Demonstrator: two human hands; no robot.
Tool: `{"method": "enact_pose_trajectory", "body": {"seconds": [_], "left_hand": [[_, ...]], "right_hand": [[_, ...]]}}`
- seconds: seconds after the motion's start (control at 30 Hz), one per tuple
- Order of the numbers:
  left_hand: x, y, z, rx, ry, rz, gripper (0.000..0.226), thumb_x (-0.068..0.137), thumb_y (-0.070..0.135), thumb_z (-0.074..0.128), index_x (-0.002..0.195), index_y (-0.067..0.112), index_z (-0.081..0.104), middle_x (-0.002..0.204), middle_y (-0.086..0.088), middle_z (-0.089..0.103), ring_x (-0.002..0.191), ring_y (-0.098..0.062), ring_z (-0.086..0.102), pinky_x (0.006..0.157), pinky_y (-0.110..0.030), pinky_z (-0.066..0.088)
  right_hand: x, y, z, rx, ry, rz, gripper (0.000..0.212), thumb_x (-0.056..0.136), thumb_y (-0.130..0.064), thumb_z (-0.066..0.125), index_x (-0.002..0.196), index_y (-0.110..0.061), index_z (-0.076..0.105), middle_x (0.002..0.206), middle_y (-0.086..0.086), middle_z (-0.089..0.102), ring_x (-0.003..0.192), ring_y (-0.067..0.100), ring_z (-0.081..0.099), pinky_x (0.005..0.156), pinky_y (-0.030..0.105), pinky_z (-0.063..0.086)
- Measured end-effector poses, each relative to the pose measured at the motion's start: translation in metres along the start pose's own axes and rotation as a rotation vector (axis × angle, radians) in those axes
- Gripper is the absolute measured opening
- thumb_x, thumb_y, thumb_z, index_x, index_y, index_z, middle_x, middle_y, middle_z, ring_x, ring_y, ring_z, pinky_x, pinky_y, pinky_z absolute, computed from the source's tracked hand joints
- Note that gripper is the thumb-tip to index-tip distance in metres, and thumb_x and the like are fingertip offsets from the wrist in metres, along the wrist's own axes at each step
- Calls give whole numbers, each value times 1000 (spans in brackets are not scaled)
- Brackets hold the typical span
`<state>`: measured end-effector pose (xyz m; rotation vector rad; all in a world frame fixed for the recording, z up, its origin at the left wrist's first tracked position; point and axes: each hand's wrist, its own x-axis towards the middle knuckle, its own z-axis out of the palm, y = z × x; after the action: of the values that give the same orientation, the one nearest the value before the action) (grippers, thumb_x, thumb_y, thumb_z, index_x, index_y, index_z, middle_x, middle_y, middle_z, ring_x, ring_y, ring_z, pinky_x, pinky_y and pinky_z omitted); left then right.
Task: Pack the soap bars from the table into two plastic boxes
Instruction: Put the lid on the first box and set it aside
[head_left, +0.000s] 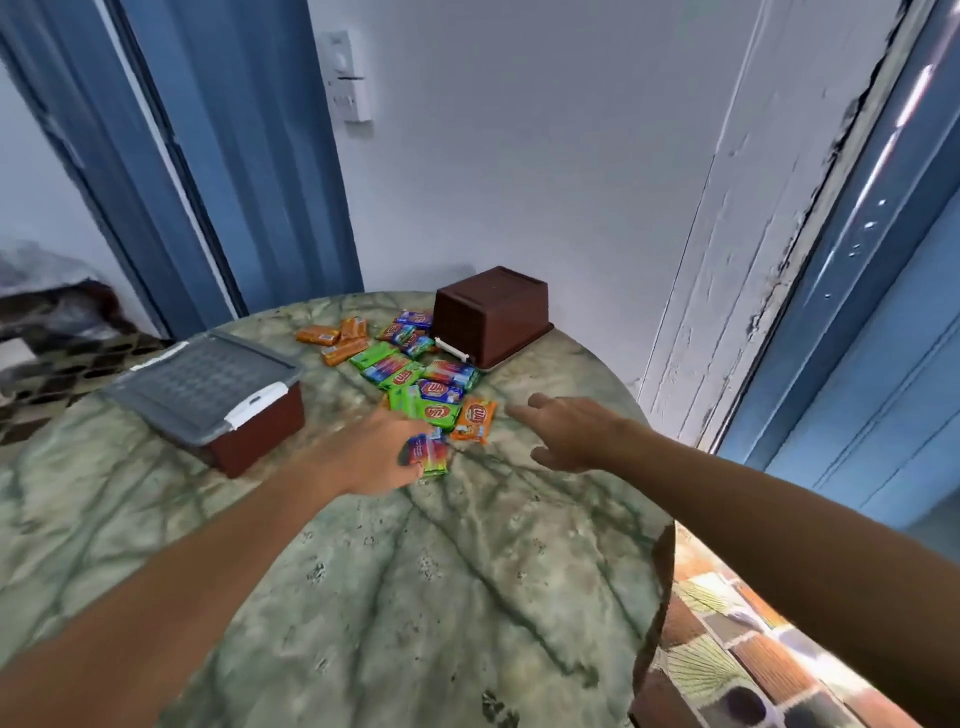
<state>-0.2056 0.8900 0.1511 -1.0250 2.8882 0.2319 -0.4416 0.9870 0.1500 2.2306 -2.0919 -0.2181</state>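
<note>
My left hand (371, 457) curls its fingers (410, 467) round a multicoloured soap bar (428, 454) at the near edge of the pile of soap bars (415, 369) on the surface (415, 597). My right hand (569, 431) hovers just right of the pile, fingers loosely spread, holding nothing. The lidded box (218, 395) sits left, the upturned box (491, 317) far right.

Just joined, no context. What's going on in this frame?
A person is packing wrapped soap bars from a round table into two plastic boxes. The left hand grips a soap bar at the near edge of the pile. The right hand reaches toward the pile, fingers open, holding nothing. One box sits left with its lid on; the other box stands upside down behind the pile. No bar is visibly packed yet.
</note>
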Motion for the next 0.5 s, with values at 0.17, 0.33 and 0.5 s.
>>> {"method": "enact_pose_trajectory", "body": {"seconds": [0.17,0.33,0.5], "left_hand": [[3,17,0,-63,15,-94,53,90,34,61,140,24,45,148,1,41,131,-17,43,103,-28,33],[55,6,3,-76,-35,-162,59,89,40,60,143,27,40,148,1,43,134,-16,40,112,-36,32],[122,12,5,-63,-63,-166,59,89,41,59,143,30,39,148,2,42,134,-17,41,110,-41,35]], "right_hand": [[17,39,3,14,7,-81,66,91,-31,54,149,-23,23,133,12,47,114,32,56,85,39,48],[49,86,17,46,12,-99,62,91,-30,52,148,-22,26,135,10,47,117,31,54,86,38,46],[71,135,38,37,-15,-120,63,92,-31,49,148,-24,21,135,10,45,114,31,56,85,38,48]]}}
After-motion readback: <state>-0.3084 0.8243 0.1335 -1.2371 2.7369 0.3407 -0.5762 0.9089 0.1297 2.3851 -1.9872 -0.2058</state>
